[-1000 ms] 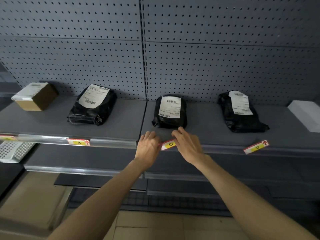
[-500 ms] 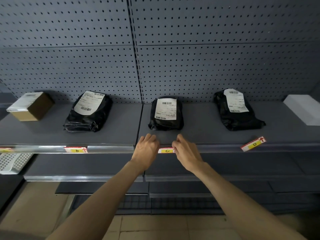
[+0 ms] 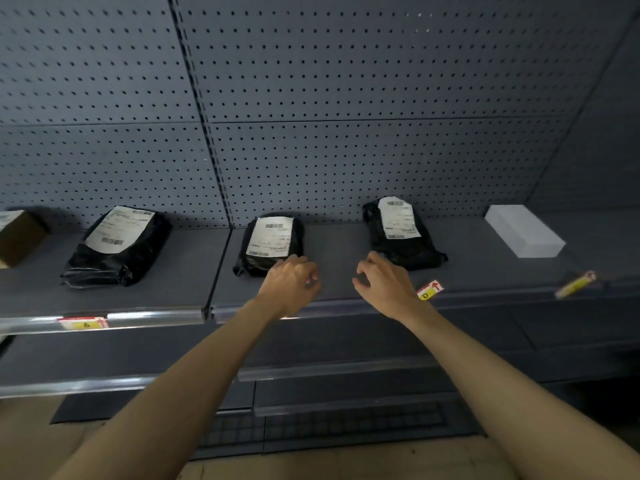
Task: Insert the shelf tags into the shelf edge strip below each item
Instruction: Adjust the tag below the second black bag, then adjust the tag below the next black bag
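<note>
left hand: hovering over the front of the shelf, right by the near corner of the middle black parcel. Fingers curled in loose, nothing in them that I can see.
right hand: also over the shelf front, a bit right of the left one, clear gap between the two. Fingers half curled, thumb and forefinger apart, holding nothing.
D tag: red and yellow shelf tag with a D and a red arrow, lying loose and tilted on the shelf surface at the front edge, just right of the right hand's wrist. Not in the strip.
blurry tag: another yellow and red one far right on the shelf front, also lying at an angle, too smeared to read.
seated tag: this one sits in the shelf edge strip on the left bay, below the big parcel.
tag under the middle parcel: the left forearm covers that bit of strip, only a bright sliver peeks out, so can't tell.
big parcel: black bag with white label, left bay.
middle black parcel: same kind, just right of the bay divider.
right parcel: black bag, farther back, behind the right hand.
white box: far right on the shelf.
cardboard box: cut off at the left edge.
pegboard: dark grey back wall.
</note>
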A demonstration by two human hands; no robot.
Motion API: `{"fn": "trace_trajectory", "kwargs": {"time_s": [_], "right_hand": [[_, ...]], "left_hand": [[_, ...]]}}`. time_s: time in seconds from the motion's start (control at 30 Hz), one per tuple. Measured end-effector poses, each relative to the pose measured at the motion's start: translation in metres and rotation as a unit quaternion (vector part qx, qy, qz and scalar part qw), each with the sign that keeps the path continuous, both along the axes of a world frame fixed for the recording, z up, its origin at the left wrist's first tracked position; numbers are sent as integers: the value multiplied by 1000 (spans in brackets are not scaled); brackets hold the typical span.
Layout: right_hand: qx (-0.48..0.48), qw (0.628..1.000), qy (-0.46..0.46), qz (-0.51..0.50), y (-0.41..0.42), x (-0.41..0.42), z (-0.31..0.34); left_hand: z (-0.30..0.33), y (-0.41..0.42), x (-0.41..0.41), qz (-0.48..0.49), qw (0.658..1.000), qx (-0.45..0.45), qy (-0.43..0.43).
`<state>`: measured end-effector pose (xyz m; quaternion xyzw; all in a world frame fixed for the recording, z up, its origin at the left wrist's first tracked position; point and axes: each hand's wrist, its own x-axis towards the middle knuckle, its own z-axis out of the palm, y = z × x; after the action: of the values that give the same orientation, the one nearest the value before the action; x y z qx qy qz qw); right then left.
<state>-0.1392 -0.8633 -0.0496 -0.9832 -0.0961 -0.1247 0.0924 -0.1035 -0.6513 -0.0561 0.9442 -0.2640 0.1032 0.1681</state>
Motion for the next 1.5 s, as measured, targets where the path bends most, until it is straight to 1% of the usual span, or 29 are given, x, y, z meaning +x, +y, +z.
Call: {"fn": "trace_trajectory", "kwargs": {"time_s": [0.1,0.17,0.27,0.37,0.47,0.6,0.73,0.93,1.13,1.23,1.33,1.5], "right_hand": [[-9,1000,-5,1,-50,-4,4],[-17,1000,0,5,-85,-8,5],[-22,1000,9,13,-132,-12,3],[-18,999,24,26,-163,-12,-5],[-14,998,32,48,-176,-9,-17],[-15,996,29,78,-179,-5,-32],[-29,996,13,87,-187,-4,-45],[-49,996,28,76,-197,-6,-54],[-84,993,61,53,-184,-9,-66],[-88,993,45,59,-185,-10,-63],[-54,997,16,60,-198,-13,-54],[-47,998,-31,23,-247,-25,-27]], "left_hand": [[2,-51,-4,9,1000,-2,-8],[1,-86,-10,26,1000,-8,6],[-5,-135,-20,44,999,18,17],[-13,-175,-28,58,997,36,24],[-27,-198,-31,70,995,67,11],[-46,-214,-32,83,991,103,9],[-60,-221,-37,97,992,84,-7],[-52,-221,-36,77,984,141,-75],[-60,-217,-30,71,978,190,-40],[-58,-220,-29,70,983,167,-13],[-45,-223,-30,57,989,134,-10],[-15,-242,-28,51,994,98,-14]]}}
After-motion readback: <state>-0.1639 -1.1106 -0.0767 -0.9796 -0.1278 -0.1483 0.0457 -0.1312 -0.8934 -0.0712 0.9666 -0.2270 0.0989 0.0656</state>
